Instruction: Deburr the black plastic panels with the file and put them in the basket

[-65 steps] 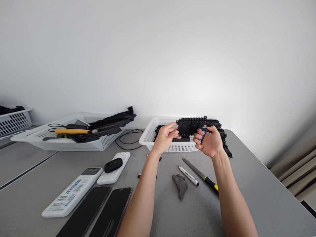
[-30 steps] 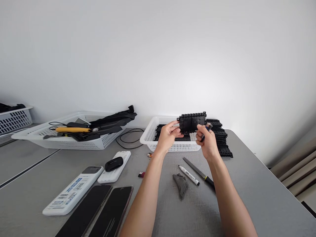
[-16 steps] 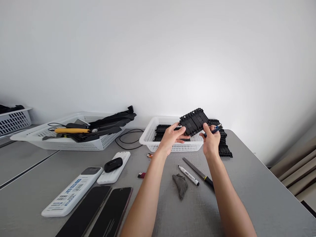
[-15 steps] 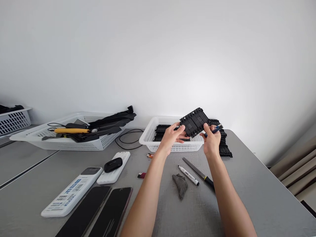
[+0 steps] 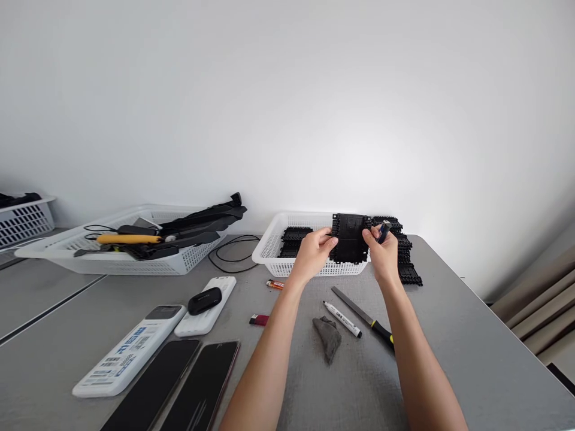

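Between my hands is a flat black plastic panel with toothed, knobbly edges, held up in front of the white basket. My left hand pinches its left edge, thumb in front. On the right side, my right hand grips the panel with the thumb on its face. A blue lighter with a metal top is tucked in the fingers of that same hand. Similar black panels lie in the white basket, and more stacked panels stand to its right.
Below my hands lie a grey cloth, a white marker, a file, a red lighter and an orange lighter. Phones, power banks and a loaded basket are on the left.
The panel has turned from a slant to nearly upright and square to me, coming slightly lower. The blue lighter in my right hand now points more upward.
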Motion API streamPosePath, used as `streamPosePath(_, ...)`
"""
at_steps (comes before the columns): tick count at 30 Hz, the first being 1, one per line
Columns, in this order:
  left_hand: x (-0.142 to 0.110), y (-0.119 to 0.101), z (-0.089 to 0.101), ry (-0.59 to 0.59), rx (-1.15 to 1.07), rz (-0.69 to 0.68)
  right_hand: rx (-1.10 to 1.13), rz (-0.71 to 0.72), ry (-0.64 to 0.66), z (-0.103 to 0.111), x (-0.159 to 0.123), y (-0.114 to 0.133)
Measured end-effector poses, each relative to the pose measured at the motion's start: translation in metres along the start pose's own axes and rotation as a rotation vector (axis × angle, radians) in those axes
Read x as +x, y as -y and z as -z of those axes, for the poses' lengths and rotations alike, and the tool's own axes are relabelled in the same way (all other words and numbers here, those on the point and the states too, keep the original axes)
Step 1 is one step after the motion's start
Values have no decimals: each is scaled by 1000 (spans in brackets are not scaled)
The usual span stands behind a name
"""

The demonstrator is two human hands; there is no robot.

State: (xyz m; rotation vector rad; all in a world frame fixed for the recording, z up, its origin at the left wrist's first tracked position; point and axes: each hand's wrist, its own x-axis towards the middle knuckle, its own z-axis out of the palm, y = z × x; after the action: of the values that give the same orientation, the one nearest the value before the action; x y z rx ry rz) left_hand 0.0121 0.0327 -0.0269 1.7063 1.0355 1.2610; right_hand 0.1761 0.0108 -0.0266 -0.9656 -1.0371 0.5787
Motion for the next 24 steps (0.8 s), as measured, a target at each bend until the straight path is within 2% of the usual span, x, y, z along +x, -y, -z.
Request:
streamPosePath(4,2,2,0,-25,60,-58,-140,45,-20,-2,-10,15)
streamPosePath(7,1,0,1,-75,84,-58,-148,-12,76,-4,-17,26)
streamPosePath(11,-1,-5,1,-102,110,-53,-6,-199,305,-9,-20,27)
streamPosePath(14,-3,-8,1,-69,146,-64,135,-411,471,-15,-18,19)
streamPosePath(16,-3,-10,0,-40,152,-82,202,-508,534,-19,-16,14)
streamPosePath(19,-3,-12,-2,-6,158,-115,265,-580,569,-22,-15,9)
streamPosePath(24,-4,-13,-3,17,154,-149,346,-636,549,-23,-16,11)
